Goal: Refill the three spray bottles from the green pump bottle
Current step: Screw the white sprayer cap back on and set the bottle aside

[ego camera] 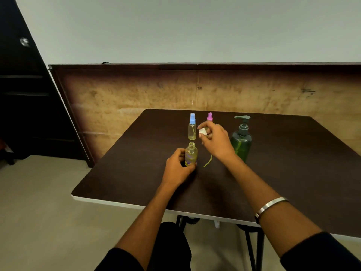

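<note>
My left hand [176, 169] grips a small clear spray bottle [191, 154] with yellowish liquid; it stands uncapped on the dark table [293, 173]. My right hand [216, 140] holds its white spray head [203, 132] above the table, the dip tube [208, 162] dangling below. Behind stand a blue-capped spray bottle [192, 127] and a pink-capped spray bottle [209, 116], mostly hidden by my right hand. The green pump bottle [241, 138] stands upright to the right of my right hand.
A brown wooden panel [136, 94] runs behind the table. Dark shelving [23, 94] stands at the left. The table's white front edge [117, 203] lies near my knees, with metal legs underneath.
</note>
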